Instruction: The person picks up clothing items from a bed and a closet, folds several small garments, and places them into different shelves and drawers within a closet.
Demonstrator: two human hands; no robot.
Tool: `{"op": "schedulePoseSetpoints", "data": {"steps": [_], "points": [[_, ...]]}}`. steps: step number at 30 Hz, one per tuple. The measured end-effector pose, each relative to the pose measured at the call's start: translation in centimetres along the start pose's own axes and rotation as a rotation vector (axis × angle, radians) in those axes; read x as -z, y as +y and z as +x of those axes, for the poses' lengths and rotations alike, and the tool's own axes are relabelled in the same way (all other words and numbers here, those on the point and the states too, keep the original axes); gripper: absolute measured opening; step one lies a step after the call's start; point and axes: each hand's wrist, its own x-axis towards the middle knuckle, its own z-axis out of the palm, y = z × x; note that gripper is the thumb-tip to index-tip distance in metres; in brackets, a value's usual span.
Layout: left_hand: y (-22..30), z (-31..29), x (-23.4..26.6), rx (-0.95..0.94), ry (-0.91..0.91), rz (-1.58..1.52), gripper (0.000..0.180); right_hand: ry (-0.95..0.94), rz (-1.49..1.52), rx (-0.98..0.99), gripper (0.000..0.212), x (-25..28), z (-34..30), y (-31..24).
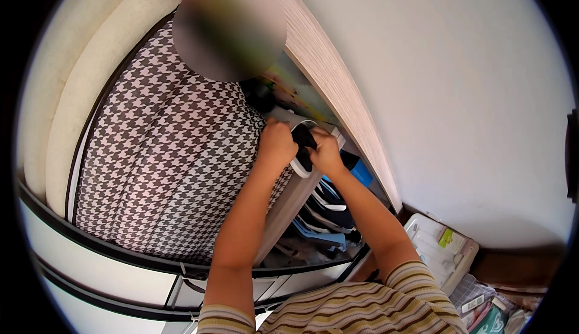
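Note:
Both my hands are at a wooden ledge, on either side of a small black, soft-looking thing with a white rim; its exact kind I cannot make out. My left hand is curled closed at its left edge, the fingertips hidden behind the knuckles. From the right, my right hand pinches the black part between thumb and fingers. Just left of my left hand bulges a large houndstooth-patterned fabric piece in dark and pale tones.
Cream fleecy rolls stand at the far left. Below the ledge, a compartment holds several dark, white and blue folded items and a blue box. A pale wooden panel rises beside a white wall. A white bin stands lower right.

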Motion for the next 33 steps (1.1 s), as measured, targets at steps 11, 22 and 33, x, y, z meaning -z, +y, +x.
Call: {"op": "schedulePoseSetpoints", "data": {"steps": [11,22,33], "points": [[1.1,-0.6,0.3,0.056,0.103,0.026,0.027,0.237,-0.654,0.099,0.024,0.7,1.5,-3.8],[0.3,-0.1,0.1,0.042,-0.046,-0.053,0.046,0.085,-0.129,-0.066,0.005,0.2,1.5,-1.5],[0.7,-0.6,0.2,0.295,-0.087,-0.493,0.049,-0.034,-0.053,-0.140,0.019,-0.4,2.8,-0.1]]}}
